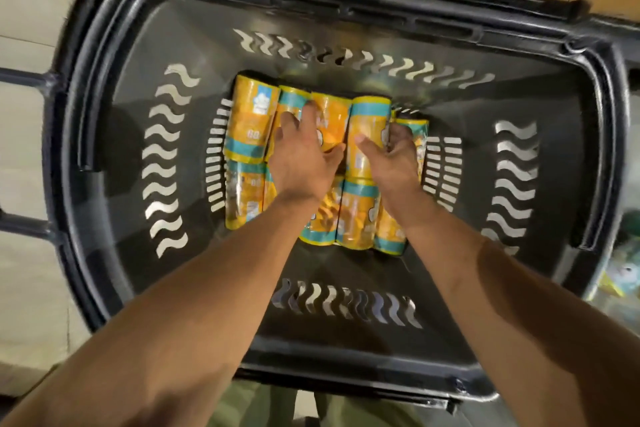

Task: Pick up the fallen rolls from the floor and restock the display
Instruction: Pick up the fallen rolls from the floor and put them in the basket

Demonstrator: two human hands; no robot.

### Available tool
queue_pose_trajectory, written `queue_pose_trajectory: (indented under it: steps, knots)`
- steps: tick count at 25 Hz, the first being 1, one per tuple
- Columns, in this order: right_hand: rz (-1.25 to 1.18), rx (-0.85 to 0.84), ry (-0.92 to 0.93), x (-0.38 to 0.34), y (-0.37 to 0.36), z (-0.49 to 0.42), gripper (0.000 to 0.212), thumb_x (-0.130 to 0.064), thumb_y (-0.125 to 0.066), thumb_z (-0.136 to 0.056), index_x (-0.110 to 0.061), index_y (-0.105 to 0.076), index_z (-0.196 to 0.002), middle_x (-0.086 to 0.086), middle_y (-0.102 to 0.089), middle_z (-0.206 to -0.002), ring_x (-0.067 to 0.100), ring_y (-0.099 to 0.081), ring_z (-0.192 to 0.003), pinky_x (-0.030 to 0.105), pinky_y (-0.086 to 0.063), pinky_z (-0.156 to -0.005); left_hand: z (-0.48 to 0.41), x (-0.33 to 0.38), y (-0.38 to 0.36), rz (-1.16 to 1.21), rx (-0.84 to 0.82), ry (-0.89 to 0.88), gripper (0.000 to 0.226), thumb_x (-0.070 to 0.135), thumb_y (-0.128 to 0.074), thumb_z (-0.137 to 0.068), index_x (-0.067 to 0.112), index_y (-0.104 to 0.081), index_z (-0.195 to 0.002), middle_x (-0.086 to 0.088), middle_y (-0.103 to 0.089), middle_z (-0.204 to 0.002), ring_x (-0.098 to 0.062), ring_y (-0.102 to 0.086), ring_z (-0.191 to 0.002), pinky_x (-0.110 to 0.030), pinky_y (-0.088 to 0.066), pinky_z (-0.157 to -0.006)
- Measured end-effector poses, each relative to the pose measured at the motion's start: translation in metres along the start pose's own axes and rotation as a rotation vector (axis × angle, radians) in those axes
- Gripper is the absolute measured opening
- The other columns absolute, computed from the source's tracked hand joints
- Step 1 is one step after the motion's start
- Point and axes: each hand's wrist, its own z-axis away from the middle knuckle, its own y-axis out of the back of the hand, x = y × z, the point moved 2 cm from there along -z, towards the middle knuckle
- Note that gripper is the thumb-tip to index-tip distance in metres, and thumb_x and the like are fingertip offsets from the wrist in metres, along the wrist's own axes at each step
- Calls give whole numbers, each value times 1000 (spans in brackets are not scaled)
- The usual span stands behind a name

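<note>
The yellow-and-teal wrapped rolls [251, 121] lie gathered in the black perforated plastic basket [346, 10], the left hand [301, 156] resting spread on them, the right hand [391, 156] grasping one roll [369, 121], so restocking the display probably remains.

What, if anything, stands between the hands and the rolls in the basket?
Nothing visible does. The basket is open on top, and both hands are on the rolls at its bottom: the left hand rests on the far row, and the right hand grips one roll.
</note>
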Motion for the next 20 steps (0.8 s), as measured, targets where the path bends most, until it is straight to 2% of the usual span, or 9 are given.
queue_pose_trajectory:
  steps: [3,6,9,12,16,18,20]
  knots:
    - [55,-33,2,-1,-6,-4,65,-64,-75,-66,-30,-62,-119,-2,-61,-125,19,-64,-114,47,-53,-102,-7,-13,-2,-53,-24,-33,76,56,-70,-85,21,-41,-146,-10,-49,-131,-29,-55,-115,-39,-49,-72]
    - [150,-110,-55,-4,-11,-6,63,-57,-78,-60,-26,-67,-113,-2,-68,-116,21,-68,-106,48,-56,-97,-5,-35,2,-114,37,-62,75,52,-70,-87,15,-47,-147,-12,-55,-127,-31,-53,-116,-42,-50,-87]
    - [258,-126,-12,-4,-29,-9,50,-41,-86,-74,-18,-63,-113,-1,-69,-107,25,-69,-101,47,-57,-91,-9,-53,2,-111,70,-68,68,43,-73,-87,11,-52,-142,-14,-60,-125,-34,-60,-111,-45,-51,-88]
    - [302,-77,-9,-9,-51,-7,51,-37,-83,-82,-18,-59,-123,1,-67,-120,25,-65,-109,43,-55,-94,-20,-69,10,-83,12,-71,61,37,-73,-89,12,-55,-141,-13,-61,-126,-33,-61,-108,-43,-52,-82]
    - [295,-89,44,-14,-47,25,71,-49,-81,-78,-18,-53,-136,2,-67,-126,21,-67,-111,43,-55,-98,-19,-90,33,35,-197,-180,58,14,-66,-87,14,-54,-143,-10,-57,-130,-29,-57,-119,-43,-52,-98]
    - [331,-117,106,-24,-35,60,74,-54,-75,-81,-21,-48,-142,4,-63,-132,21,-63,-119,42,-52,-103,2,-84,58,28,-185,-159,56,19,-66,-88,15,-54,-143,-6,-54,-136,-26,-55,-124,-43,-53,-99]
    - [398,-108,179,-44,-14,112,65,-44,-69,-91,-19,-46,-146,7,-56,-140,25,-57,-127,40,-48,-107,38,-67,95,49,-149,-158,55,21,-66,-89,14,-53,-143,-5,-54,-139,-26,-56,-125,-42,-53,-99]
